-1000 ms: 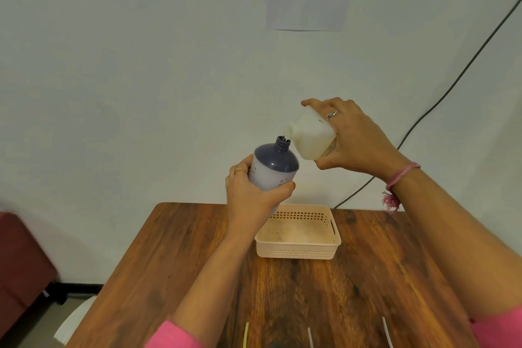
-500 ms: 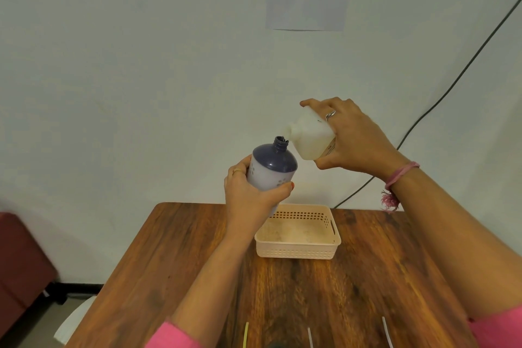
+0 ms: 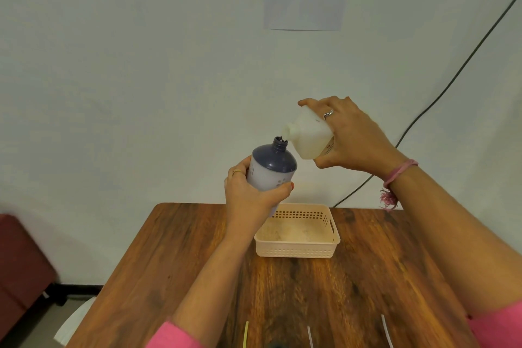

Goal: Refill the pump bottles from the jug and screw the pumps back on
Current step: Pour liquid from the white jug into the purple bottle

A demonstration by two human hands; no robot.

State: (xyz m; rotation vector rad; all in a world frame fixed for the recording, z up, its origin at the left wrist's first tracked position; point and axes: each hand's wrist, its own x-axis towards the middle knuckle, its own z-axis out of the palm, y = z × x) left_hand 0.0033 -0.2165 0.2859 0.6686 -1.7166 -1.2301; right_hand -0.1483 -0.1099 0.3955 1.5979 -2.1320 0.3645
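— Gripping what, and where?
— Wrapping left hand [image 3: 254, 195] round the pump bottle [image 3: 271, 169], fingers and thumb curled on its pale body, at frame centre, held up above the wooden table [image 3: 197, 263]. Clasping right hand [image 3: 353, 138] round the jug [image 3: 308, 138], just right of and slightly above the bottle.
— Lining up how?
— Tilting the jug down-left, spout sitting just beside and above the bottle's open neck, apparently touching or nearly so. Leaning the bottle's long axis up-right toward that spout. Probably pouring; not showing any stream clearly.
— Anything below?
— Sitting under both hands, a cream basket [image 3: 333, 237]; showing no pumps in view.
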